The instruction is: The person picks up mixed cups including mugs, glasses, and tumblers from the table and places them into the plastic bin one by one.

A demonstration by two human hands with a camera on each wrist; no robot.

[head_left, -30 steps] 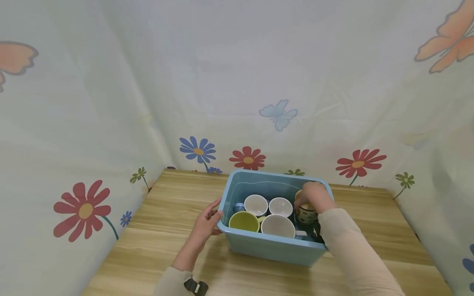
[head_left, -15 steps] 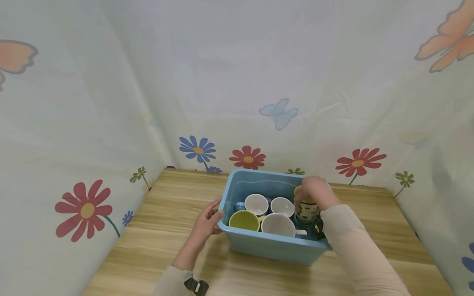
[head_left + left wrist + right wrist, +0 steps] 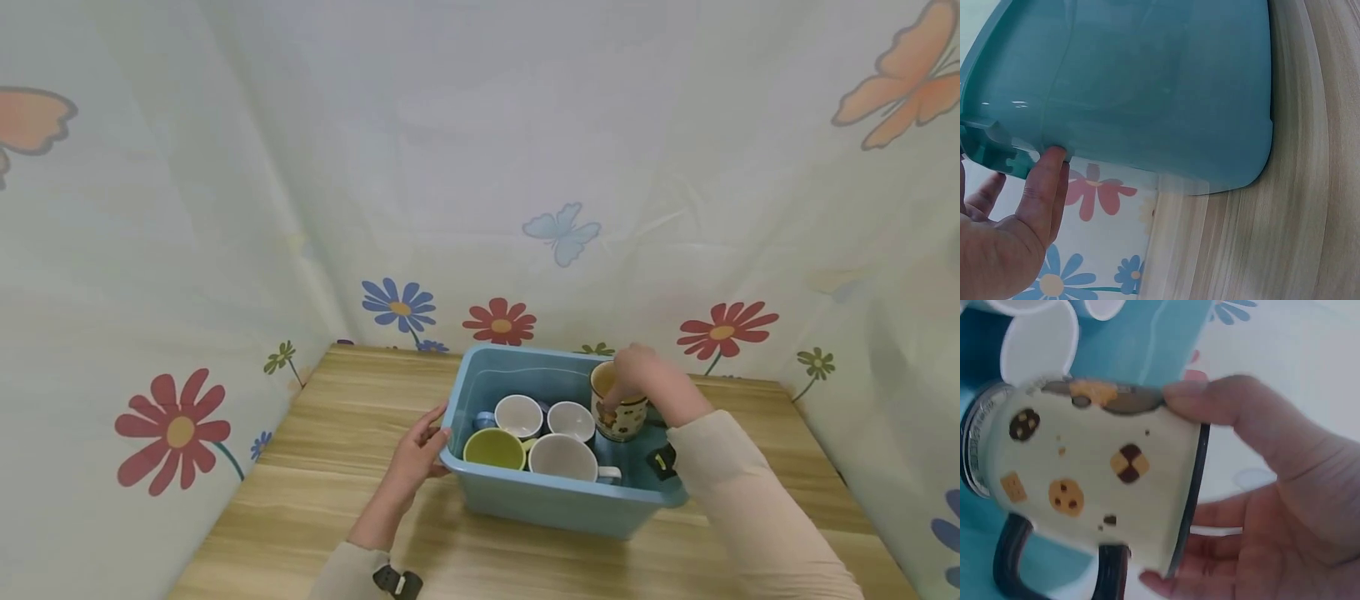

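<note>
The left hand has stayed put, its fingers straight and pressed flat on the near left corner of the blue box, which sits on the wooden table. The right hand has come up. It pinches the cookie mug by its rim and now holds it above the right end of the box, higher than a second ago. The hand covers part of the mug's mouth. Deeper in the box sit a green cup and three white cups. A small blue thing by the green cup is too hidden to name.
</note>
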